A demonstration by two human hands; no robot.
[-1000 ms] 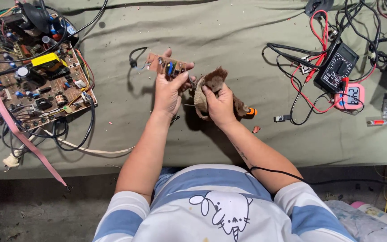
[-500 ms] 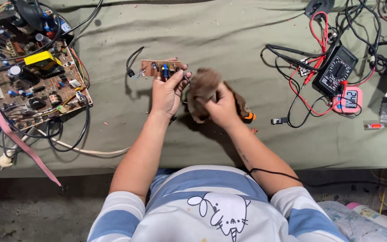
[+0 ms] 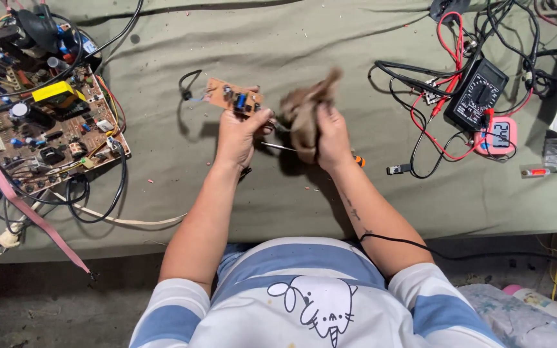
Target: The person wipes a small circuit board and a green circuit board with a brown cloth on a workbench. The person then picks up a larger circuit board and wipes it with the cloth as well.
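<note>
My left hand [image 3: 238, 134] grips a small brown circuit board [image 3: 233, 98] by its near edge, holding it above the green cloth-covered table [image 3: 291, 38]. A short black wire loops off the board's left end. My right hand [image 3: 330, 136] is closed around a crumpled brown rag [image 3: 304, 111], held just right of the board. Under the right hand a thin metal tool shaft [image 3: 278, 147] with an orange handle end [image 3: 360, 161] lies on the cloth; whether the hand touches it is unclear.
A large circuit board [image 3: 40, 122] with wires and a pink ribbon cable [image 3: 27, 212] sits at the left. At the right are a black multimeter [image 3: 478, 93] with red and black leads, a small pink device [image 3: 499, 136], and tangled cables.
Both hands have risen and moved apart slightly. The rag has come off the small board and is bunched higher in my right hand. The tool shaft now shows between the hands.
</note>
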